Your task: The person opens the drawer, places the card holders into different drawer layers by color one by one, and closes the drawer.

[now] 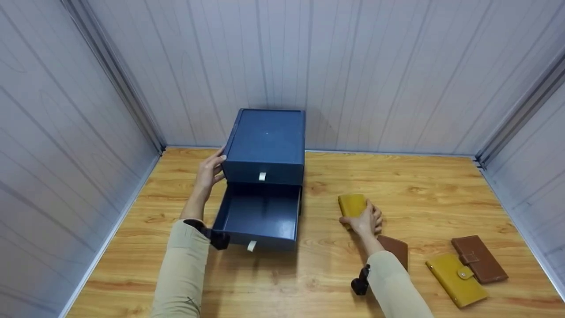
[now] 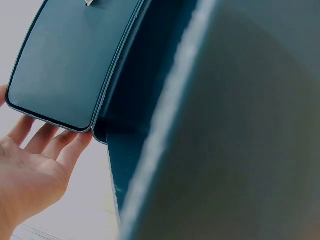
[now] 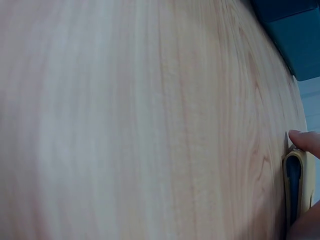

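Note:
A dark blue two-drawer box (image 1: 267,137) stands near the back wall. Its lower drawer (image 1: 260,216) is pulled out and its upper one is closed. My left hand (image 1: 210,170) rests against the box's left side, and the left wrist view shows the extended fingers (image 2: 52,142) along the box's edge. To the right of the box, my right hand (image 1: 365,221) grips a yellow wallet (image 1: 352,204) between thumb and fingers. In the right wrist view this wallet (image 3: 294,175) is seen end-on, with dark inner leaves. A brown wallet (image 1: 394,249) lies partly hidden below the right forearm.
At the right of the wooden table (image 1: 331,176), another yellow wallet (image 1: 454,278) with a snap strap lies against a long brown wallet (image 1: 480,258). Pale panel walls (image 1: 375,79) enclose the table at the back and both sides.

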Tool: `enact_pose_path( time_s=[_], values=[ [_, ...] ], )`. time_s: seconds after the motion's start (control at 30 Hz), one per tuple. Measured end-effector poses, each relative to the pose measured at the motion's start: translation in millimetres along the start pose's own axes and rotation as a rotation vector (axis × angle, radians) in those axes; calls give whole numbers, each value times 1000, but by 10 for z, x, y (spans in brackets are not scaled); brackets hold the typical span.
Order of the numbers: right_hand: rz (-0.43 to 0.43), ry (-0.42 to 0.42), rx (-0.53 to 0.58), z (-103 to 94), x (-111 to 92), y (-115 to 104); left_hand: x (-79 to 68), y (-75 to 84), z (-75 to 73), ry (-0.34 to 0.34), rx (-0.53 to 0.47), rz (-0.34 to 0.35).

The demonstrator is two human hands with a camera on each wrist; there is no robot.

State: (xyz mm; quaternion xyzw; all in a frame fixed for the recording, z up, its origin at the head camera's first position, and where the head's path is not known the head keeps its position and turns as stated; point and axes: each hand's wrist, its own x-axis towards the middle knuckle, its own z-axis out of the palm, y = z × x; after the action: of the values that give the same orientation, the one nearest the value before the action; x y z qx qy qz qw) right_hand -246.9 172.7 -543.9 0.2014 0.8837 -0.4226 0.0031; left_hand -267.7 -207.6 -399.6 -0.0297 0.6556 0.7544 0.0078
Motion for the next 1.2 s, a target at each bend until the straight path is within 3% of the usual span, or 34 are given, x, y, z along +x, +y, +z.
enact_pose_path(
  time_s=[0.73,1.1,1.2],
  values=[
    [8,-5,-6,-71,-10,-70,1,-23,3,0,14,26],
    [-105,-33,-23,-177,-106,-191,-13,0,0,-5,11,11],
    [-142,-44,-17,-211,-147,-226,43,-63,-38,-9,25,26]
  ],
)
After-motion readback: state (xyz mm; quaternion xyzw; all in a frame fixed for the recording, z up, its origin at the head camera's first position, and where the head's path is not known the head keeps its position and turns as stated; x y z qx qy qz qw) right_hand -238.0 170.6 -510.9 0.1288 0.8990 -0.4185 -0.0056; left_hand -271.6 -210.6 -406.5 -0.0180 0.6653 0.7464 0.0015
